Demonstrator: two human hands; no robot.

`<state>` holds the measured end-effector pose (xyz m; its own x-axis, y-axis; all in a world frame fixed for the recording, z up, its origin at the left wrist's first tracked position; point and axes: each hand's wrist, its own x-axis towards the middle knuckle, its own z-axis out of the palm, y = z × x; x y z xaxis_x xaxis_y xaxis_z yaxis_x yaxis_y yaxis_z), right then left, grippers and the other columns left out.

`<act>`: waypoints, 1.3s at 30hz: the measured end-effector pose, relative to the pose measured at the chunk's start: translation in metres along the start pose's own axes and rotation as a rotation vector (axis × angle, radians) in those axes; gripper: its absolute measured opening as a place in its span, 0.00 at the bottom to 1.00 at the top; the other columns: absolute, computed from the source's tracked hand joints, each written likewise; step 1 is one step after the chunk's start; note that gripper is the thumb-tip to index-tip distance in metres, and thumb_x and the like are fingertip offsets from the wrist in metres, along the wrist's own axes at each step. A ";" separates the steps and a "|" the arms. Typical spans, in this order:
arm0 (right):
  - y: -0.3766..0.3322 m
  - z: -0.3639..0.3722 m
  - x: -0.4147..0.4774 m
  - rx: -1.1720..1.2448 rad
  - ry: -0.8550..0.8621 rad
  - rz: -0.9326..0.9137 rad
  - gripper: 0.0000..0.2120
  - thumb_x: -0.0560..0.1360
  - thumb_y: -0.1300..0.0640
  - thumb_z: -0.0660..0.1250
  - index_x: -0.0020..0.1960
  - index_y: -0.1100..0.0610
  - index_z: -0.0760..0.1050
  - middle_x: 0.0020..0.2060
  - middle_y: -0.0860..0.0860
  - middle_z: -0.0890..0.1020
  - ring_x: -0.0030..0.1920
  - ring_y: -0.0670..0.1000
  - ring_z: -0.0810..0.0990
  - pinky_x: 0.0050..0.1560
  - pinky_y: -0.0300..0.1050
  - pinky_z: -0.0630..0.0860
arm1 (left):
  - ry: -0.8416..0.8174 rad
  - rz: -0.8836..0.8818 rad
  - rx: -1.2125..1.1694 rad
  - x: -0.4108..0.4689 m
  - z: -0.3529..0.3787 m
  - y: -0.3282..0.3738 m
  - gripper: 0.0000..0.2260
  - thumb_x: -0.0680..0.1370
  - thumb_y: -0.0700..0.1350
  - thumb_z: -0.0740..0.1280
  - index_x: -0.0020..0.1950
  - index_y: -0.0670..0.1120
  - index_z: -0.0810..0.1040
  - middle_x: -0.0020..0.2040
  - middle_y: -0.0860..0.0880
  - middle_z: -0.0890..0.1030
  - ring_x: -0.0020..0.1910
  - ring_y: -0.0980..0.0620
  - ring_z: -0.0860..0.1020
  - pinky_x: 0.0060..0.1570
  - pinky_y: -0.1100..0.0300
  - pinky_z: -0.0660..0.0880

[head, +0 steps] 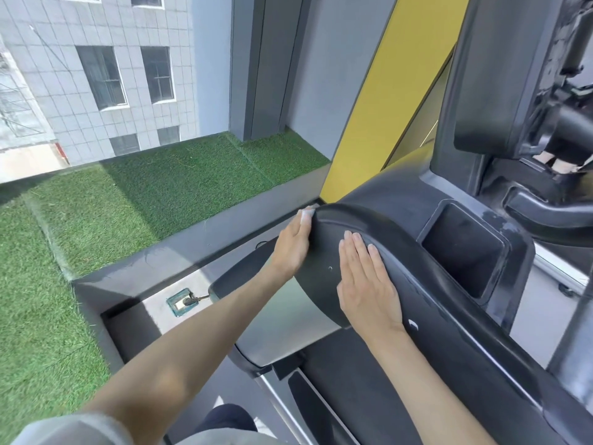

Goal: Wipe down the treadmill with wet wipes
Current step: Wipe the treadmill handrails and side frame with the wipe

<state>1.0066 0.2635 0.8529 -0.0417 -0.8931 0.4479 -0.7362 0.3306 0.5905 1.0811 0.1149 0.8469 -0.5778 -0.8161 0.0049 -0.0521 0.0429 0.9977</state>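
The treadmill (401,252) was matte black, its lower cover silver-grey. The wet wipe (305,216) was white. Turf (128,200) was green, a panel (394,91) yellow, and the building (64,27) pale grey, grid-tiled.

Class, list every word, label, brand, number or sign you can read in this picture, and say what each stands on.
No words, brands, numbers or signs can be read anywhere.
Small white mark on the treadmill console: too small to read.
Tiny curved mark on the console's side: not a legible character.
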 end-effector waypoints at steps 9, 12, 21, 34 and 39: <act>0.000 -0.001 0.002 0.019 -0.018 0.014 0.26 0.78 0.60 0.44 0.75 0.68 0.56 0.74 0.61 0.61 0.74 0.58 0.57 0.75 0.54 0.52 | 0.044 -0.210 -0.003 0.024 -0.015 -0.032 0.20 0.80 0.58 0.49 0.42 0.58 0.79 0.50 0.52 0.81 0.59 0.47 0.75 0.64 0.51 0.70; -0.001 0.000 0.001 0.003 -0.021 0.014 0.26 0.79 0.61 0.42 0.75 0.67 0.56 0.74 0.62 0.61 0.74 0.58 0.60 0.75 0.54 0.52 | 0.050 -0.116 -0.111 0.009 -0.007 -0.025 0.16 0.82 0.57 0.52 0.48 0.60 0.79 0.54 0.59 0.79 0.59 0.57 0.74 0.61 0.62 0.67; -0.002 0.001 0.001 -0.001 0.000 0.017 0.26 0.79 0.62 0.39 0.74 0.67 0.58 0.73 0.61 0.63 0.73 0.58 0.62 0.75 0.54 0.53 | 0.080 -0.279 0.010 0.029 -0.019 -0.059 0.22 0.77 0.56 0.47 0.48 0.48 0.79 0.52 0.45 0.81 0.57 0.43 0.76 0.59 0.51 0.71; -0.003 0.001 0.002 -0.022 0.024 0.018 0.26 0.80 0.62 0.36 0.74 0.67 0.58 0.72 0.61 0.65 0.73 0.57 0.62 0.74 0.53 0.53 | 0.107 -0.342 -0.029 0.030 -0.017 -0.047 0.19 0.79 0.54 0.52 0.34 0.51 0.74 0.38 0.53 0.75 0.43 0.47 0.70 0.44 0.55 0.67; -0.003 0.000 0.001 -0.046 0.011 0.013 0.27 0.80 0.61 0.33 0.74 0.67 0.57 0.73 0.61 0.63 0.73 0.57 0.61 0.75 0.53 0.52 | -0.068 -0.016 0.007 0.023 0.003 0.008 0.15 0.82 0.56 0.53 0.50 0.55 0.80 0.47 0.62 0.80 0.51 0.67 0.75 0.54 0.70 0.68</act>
<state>1.0088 0.2612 0.8513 -0.0434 -0.8854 0.4629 -0.7041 0.3558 0.6145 1.0651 0.0983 0.8551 -0.6305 -0.7760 -0.0159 -0.0676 0.0344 0.9971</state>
